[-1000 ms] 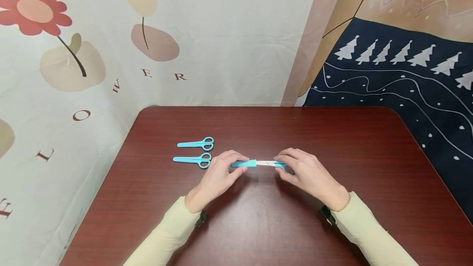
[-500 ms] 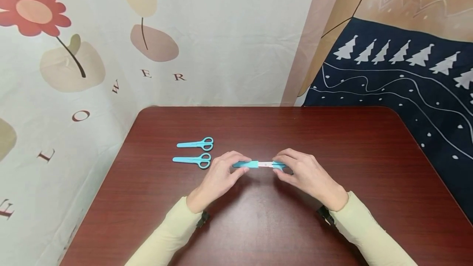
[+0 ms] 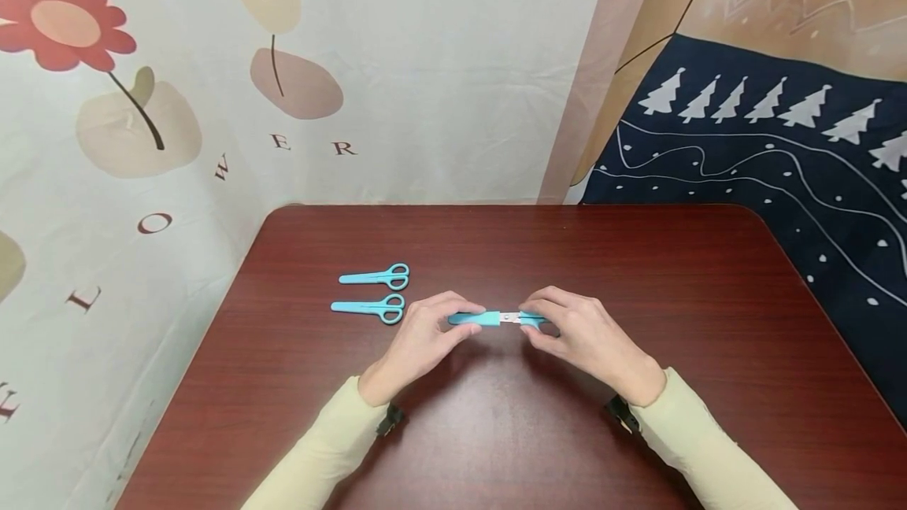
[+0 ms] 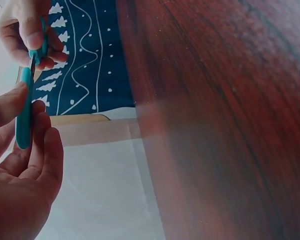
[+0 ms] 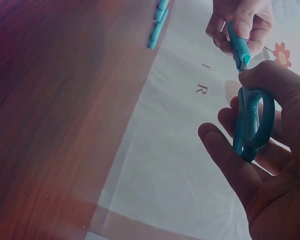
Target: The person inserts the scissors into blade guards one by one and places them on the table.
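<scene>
My left hand (image 3: 427, 334) pinches a light-blue scissors sheath (image 3: 486, 319) between thumb and fingers. Opposite it, my right hand (image 3: 585, 330) grips the blue handles of a pair of scissors (image 5: 262, 120). Most of the blades sit inside the sheath, and a short silver stretch of metal shows between sheath and handles in the head view. Both hands hold the scissors level above the table. In the right wrist view the finger loops show plainly between thumb and fingers. The head view hides most of the handles behind the right fingers.
Two more blue scissors in sheaths, the upper pair (image 3: 374, 277) and the lower pair (image 3: 368, 308), lie side by side left of my left hand. The brown wooden table (image 3: 453, 431) meets a printed cloth (image 3: 439, 101) along its far edge.
The gap of bare blade between sheath and handles has grown shorter. The sheath has moved slightly right and the handles slightly left. Both pairs on the table stay put.
</scene>
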`<state>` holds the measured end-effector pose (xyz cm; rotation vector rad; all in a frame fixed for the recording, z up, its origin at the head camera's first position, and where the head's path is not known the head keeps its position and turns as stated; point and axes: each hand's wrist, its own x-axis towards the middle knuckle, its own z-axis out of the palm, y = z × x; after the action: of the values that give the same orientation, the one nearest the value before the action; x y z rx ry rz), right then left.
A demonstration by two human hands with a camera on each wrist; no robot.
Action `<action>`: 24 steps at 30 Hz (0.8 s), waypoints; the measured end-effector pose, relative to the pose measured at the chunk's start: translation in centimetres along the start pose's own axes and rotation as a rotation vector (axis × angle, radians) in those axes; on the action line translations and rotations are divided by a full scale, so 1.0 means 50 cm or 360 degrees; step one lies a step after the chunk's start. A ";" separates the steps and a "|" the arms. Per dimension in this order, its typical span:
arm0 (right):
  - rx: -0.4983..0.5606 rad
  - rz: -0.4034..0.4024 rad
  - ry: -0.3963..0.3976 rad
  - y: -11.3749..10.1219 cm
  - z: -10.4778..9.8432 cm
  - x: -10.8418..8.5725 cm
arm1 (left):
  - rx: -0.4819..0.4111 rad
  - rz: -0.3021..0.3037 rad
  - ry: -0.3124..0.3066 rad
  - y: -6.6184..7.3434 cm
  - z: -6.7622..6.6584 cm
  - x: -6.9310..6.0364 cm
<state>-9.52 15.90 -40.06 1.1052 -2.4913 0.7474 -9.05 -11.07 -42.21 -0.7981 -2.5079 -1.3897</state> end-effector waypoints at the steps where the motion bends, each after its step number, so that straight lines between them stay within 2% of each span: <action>1: -0.0003 0.0001 0.0002 0.000 0.000 0.000 | -0.0005 0.0005 0.0003 0.000 0.000 0.000; 24: -0.0018 -0.0035 0.0040 -0.005 0.002 0.000 | 0.0022 0.0028 0.0002 0.012 0.004 0.004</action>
<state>-9.35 15.70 -40.09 1.1105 -2.4559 0.7361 -8.89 -10.59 -41.81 -0.8146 -2.5006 -1.3655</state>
